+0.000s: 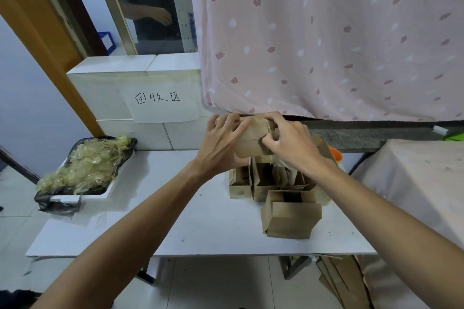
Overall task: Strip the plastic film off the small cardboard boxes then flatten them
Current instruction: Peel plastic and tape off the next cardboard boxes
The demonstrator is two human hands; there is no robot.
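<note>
Small cardboard box (pixel 252 139): held in the air over the far side of the white table (pixel 200 213), just above a cluster of opened boxes (pixel 291 218) and in front of the hem of the pink curtain (pixel 326 45). Lies with its long axis left to right, nearly level, broad brown face toward the camera.

Left hand (pixel 223 143): clasps the box's left end, fingers spread wide across top and face, thumb underneath.

Right hand (pixel 288 144): covers the right end, fingers curled tight, fingertips pinching at the box's face; whether on film or cardboard, cannot tell.

At the table's left edge, a tray (pixel 108 189) lined with a black bag (pixel 57 204), heaped with crumpled film (pixel 85 165).
</note>
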